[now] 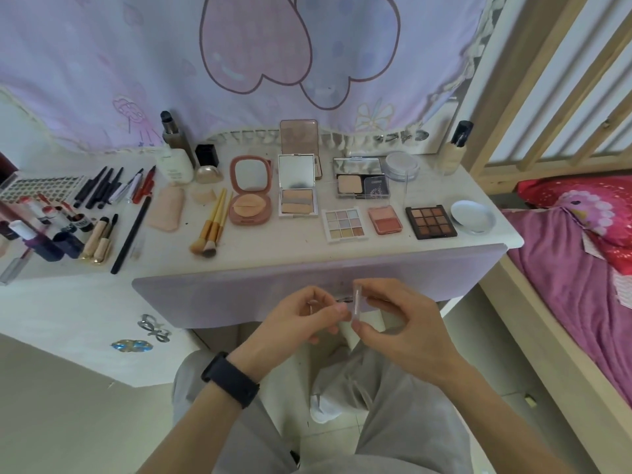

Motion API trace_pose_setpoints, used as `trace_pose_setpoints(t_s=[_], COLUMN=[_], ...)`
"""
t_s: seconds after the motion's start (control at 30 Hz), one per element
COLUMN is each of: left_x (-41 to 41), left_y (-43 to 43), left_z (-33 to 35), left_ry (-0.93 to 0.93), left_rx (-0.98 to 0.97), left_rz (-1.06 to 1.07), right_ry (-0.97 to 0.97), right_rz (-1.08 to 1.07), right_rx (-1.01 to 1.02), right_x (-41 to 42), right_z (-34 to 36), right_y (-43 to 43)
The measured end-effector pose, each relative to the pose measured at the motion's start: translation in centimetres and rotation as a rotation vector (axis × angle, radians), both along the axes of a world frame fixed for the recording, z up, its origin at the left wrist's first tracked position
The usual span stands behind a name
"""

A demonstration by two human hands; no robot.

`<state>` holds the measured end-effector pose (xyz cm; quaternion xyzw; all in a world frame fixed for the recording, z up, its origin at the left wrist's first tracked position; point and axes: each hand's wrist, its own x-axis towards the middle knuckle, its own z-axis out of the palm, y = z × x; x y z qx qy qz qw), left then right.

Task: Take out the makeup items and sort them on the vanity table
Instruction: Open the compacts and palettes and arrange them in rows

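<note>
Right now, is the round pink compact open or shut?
Open. The pink compact has its lid raised, showing the mirror, with the puff visible in its base.

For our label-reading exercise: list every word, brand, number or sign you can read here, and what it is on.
Nothing can be read.
White bottle: faint print, too blurred.
Dark pan in the clear compact: lettering too small.
Dark tubes at the left: white markings, blurred.

No legible text (bottle [176, 165] and compact [375, 190] print blurred)
</note>
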<state>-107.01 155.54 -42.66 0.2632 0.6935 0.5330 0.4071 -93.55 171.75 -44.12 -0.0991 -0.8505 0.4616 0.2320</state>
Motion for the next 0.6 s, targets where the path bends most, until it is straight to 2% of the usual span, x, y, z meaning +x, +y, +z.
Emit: trace_pose_setpoints(t_s=[0.1,0.17,0.23,0.37,0.6], left_x=[0.4,0.4,0.5,0.7,1.0], left_y=[0.2,0.2,0.3,0.3,0.0], left_z=[-0.1,-0.3,-0.3,-0.1,-0.1], left_ry=[-0.04,-0.059,-0.069,-0.011,0.108], left_rx=[0.012,0.022,0.034,0.069,0.086], left_rz=[-0.006,0.002,0.013,0.054,0.04], right_ry=[0.026,0.019,-0.011,-0.139,-0.183], right_rz=[0.048,0.059,0.079,0.103,0.009], right_rx=[0.098,0.077,-0.051,-0.465,-0.452], right_x=[0.1,0.1,0.3,0.5,0.2], right_z=[-0.2,-0.3,-0.5,0.2,0.8], right_y=[-0.1,-0.2,-0.2,-0.2,-0.2])
